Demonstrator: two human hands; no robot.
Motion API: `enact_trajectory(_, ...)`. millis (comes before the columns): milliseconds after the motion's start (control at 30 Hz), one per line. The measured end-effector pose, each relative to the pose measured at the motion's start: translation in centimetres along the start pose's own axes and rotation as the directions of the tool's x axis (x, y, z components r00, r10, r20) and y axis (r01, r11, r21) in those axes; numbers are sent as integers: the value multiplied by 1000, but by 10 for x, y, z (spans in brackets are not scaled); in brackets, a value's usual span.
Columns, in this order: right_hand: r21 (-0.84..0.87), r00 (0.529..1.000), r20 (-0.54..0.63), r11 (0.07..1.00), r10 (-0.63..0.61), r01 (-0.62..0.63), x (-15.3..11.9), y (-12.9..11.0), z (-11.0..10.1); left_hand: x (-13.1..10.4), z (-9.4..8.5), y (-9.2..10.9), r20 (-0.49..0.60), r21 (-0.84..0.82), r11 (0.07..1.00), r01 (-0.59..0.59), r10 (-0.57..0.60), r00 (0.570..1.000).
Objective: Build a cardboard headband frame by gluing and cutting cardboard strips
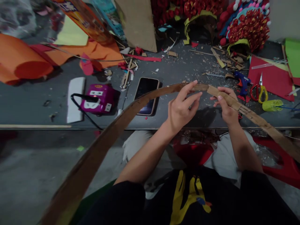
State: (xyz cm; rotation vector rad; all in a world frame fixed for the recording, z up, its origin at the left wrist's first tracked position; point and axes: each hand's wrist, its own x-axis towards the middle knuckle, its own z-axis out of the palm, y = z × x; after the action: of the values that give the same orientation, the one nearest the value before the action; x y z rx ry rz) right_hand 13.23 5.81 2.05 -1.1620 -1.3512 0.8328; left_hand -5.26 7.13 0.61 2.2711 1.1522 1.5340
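Note:
A long curved strip of brown cardboard (161, 90) arches across the head view, with a joint where two pieces overlap near the top of its bend. My left hand (182, 107) is at the strip left of this joint, its index finger lying across the cardboard and the other fingers just below; its thumb is hidden. Right of the joint, my right hand (227, 107) pinches the strip, thumb on the near face and fingers around it. Behind my left hand a phone (147, 93) lies on the dark table (178, 68).
A purple power socket block (98, 98) and a white piece (76, 100) sit at left. To the right are a blue glue gun (242, 82), scissors (259, 90) and red sheets (270, 76). Cardboard scraps (217, 57) litter the back. An orange bottle (86, 22) stands back left.

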Motion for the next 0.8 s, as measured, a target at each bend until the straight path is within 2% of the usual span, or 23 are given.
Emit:
enact_trajectory(167,-54,996,-31,995,-88,87,11,18,-3,-2,4,-5,23,3,998,-70,70,997)
enact_trajectory(300,-90,995,-49,992,-90,85,20,22,-6,-6,1,-6,163,-37,999,-39,44,986)
enact_trajectory(433,-144,990,-96,986,-101,87,31,27,-7,-11,-4,-3,286,54,999,8,-23,958)
enact_trajectory(500,-174,988,-110,981,-107,87,36,31,-9,-14,-7,-3,371,109,994,3,-44,928)
enact_trajectory(600,-234,990,-118,971,-76,47,43,36,-11,-16,-11,-3,541,127,992,-3,-66,838)
enact_trajectory(667,-291,993,-105,956,-55,22,45,38,-11,-17,-12,0,599,46,996,70,-84,797)
enact_trajectory(733,-360,996,-70,933,-60,32,44,39,-11,-18,-13,9,615,-128,967,222,-98,783)
enact_trajectory(800,-439,994,-21,895,-103,84,42,38,-9,-22,-12,24,648,-331,841,428,-127,751)
